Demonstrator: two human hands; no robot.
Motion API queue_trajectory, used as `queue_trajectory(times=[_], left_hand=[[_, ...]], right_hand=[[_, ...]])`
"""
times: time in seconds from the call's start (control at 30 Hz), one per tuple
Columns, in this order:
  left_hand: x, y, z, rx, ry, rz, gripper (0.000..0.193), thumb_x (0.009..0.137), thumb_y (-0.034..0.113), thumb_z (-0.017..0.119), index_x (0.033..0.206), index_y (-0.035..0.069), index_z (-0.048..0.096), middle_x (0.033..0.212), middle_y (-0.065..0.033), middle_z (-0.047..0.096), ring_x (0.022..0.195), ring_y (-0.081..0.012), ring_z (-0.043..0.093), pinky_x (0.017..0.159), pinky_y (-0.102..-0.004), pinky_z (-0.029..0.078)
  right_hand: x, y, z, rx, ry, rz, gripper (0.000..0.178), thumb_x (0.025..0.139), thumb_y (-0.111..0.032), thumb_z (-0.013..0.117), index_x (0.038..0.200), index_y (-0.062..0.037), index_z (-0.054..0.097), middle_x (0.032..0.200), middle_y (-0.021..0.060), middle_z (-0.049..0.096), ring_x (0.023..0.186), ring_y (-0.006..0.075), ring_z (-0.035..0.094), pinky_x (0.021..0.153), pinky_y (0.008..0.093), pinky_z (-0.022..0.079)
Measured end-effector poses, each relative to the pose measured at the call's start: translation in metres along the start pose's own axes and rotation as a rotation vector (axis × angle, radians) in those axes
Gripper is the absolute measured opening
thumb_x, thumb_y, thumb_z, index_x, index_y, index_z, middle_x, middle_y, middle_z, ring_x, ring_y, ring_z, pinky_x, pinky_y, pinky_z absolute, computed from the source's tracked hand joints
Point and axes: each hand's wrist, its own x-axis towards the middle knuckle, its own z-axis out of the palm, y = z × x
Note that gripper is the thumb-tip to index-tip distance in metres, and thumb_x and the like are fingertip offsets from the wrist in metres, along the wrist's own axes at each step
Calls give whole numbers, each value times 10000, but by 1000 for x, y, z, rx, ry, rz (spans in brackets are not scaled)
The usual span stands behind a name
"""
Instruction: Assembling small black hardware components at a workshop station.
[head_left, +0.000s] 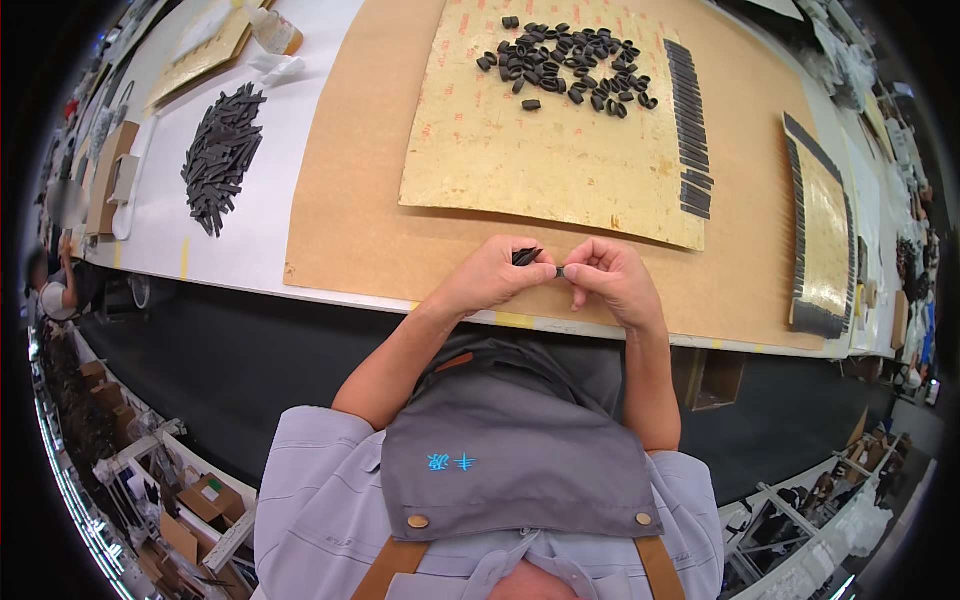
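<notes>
Near the table's front edge, my left hand (pixel 490 276) is closed around a small bunch of black strips (pixel 524 257). Its thumb and finger also pinch one end of a short dark strip (pixel 561 271). My right hand (pixel 614 280) pinches the other end, so the two hands nearly meet. Fingers cover most of this strip. Beyond them lies a yellowish board (pixel 540 170) bearing a heap of small black loops (pixel 575 62). Along the board's right edge runs a row of flat black strips (pixel 690 120).
At left, a large pile of black strips (pixel 222 160) lies on the white tabletop, near a cardboard box (pixel 112 180). A second yellowish board (pixel 822 215) edged with dark strips lies at right. A container with orange contents (pixel 278 32) stands far left.
</notes>
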Motion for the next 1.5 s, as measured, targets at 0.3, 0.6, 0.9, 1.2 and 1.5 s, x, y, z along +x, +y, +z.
queue_trajectory(times=[0.3, 0.6, 0.9, 1.2, 1.5], left_hand=[[7, -2, 3, 82, 109, 55, 140, 825, 187, 624, 787, 56, 593, 585, 72, 450, 489, -4, 367, 428, -192, 277], [10, -7, 2, 146, 122, 70, 148, 814, 171, 620, 751, 40, 594, 604, 69, 460, 528, -12, 380, 457, -202, 293], [12, -10, 2, 209, 105, 76, 137, 792, 147, 599, 727, 30, 572, 632, 63, 448, 591, -29, 377, 504, -217, 304], [11, -10, 3, 234, 107, 64, 142, 787, 146, 603, 725, 21, 571, 643, 53, 459, 610, -40, 386, 522, -225, 323], [11, -8, 3, 245, 112, 56, 149, 790, 151, 607, 732, 18, 577, 641, 50, 464, 610, -42, 391, 522, -226, 328]], right_hand=[[-4, 10, -5, 119, -1, -44, 126, 847, -6, 588, 968, 24, 571, 809, 60, 603, 733, 128, 630, 665, 249, 525], [-3, 10, -20, 115, -66, 22, 112, 866, -13, 578, 969, 30, 587, 854, 126, 648, 778, 179, 660, 712, 265, 551], [2, 7, -10, 53, -38, 36, 89, 840, -44, 622, 882, 8, 565, 788, 102, 642, 721, 154, 656, 665, 258, 548], [5, 10, -5, 63, 2, 38, 114, 811, -16, 636, 862, -9, 534, 767, 54, 603, 665, 126, 630, 637, 254, 539], [5, 9, -4, 80, 12, 45, 127, 803, -7, 642, 863, -11, 531, 769, 44, 589, 650, 115, 617, 630, 256, 537]])
